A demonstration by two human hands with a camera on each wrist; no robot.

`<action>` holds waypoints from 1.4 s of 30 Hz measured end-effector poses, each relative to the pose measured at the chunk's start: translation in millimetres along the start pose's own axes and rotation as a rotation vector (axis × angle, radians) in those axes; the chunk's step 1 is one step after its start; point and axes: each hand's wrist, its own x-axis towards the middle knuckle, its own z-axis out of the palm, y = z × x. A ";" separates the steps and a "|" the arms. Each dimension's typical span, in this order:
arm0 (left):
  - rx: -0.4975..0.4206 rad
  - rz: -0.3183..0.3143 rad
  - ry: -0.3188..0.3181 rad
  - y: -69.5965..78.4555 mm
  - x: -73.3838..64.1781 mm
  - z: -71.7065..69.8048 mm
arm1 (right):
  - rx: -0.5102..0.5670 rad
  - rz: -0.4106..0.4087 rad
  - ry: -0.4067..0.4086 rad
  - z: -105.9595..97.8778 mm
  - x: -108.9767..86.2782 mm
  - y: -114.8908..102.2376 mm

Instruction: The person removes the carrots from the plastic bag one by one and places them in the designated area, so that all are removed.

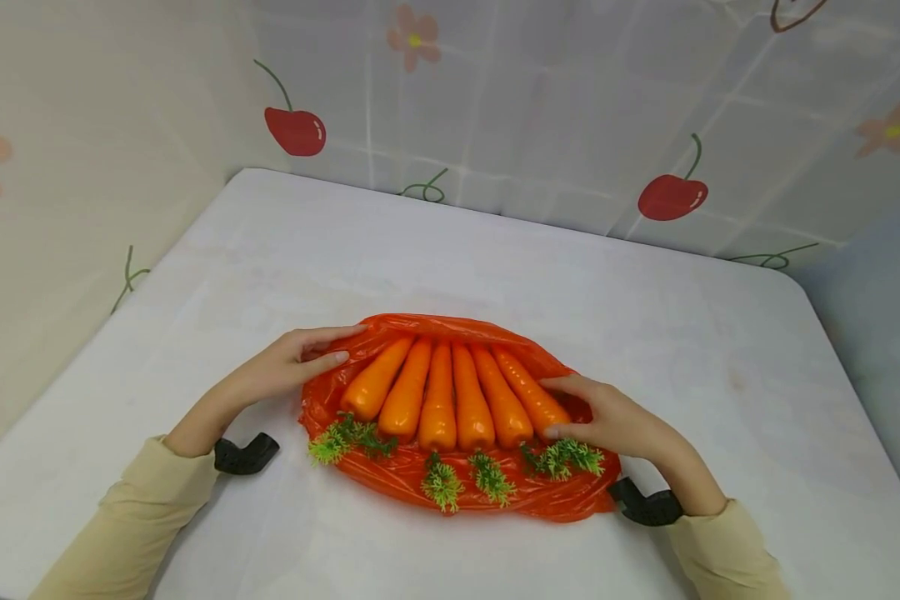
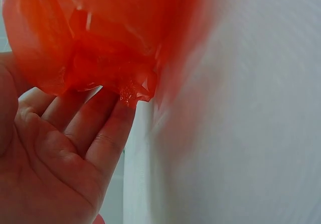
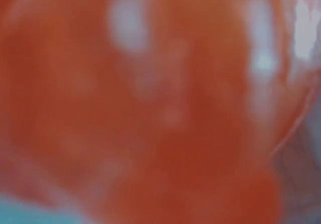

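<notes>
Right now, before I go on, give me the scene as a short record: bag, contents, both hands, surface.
Bag: red plastic bag, open, carrots exposed
Contents: six orange carrots side by side, fanned, thick ends toward the person
Greenery: leafy green tops at the thick ends
Left hand: at the bag's left edge, fingers extended, touching the plastic
Right hand: at the bag's right side, by the rightmost carrot; grip unclear, wrist view blurred
Surface: white table
</notes>
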 end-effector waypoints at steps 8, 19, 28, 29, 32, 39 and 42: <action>-0.020 0.018 -0.005 1.3 1.8 -1.7 | -0.003 -0.017 -0.025 0.6 5.3 6.1; -0.041 0.013 -0.009 -0.2 8.5 2.2 | -0.002 0.022 0.021 7.0 4.9 11.4; -0.043 0.004 -0.023 -0.4 8.3 11.4 | 0.197 0.057 -0.017 12.6 -6.4 20.9; -0.044 0.001 -0.024 -0.7 7.5 11.7 | 0.227 0.059 -0.028 12.9 -6.4 22.2; -0.039 0.010 -0.020 -1.6 6.6 11.9 | 0.289 0.060 -0.050 10.8 -6.0 24.5; -0.034 0.023 0.000 -2.8 3.2 8.7 | 0.290 0.031 -0.080 5.6 0.4 23.5; -0.036 0.018 0.011 -3.6 0.6 7.7 | 0.303 0.017 -0.097 3.5 2.1 24.0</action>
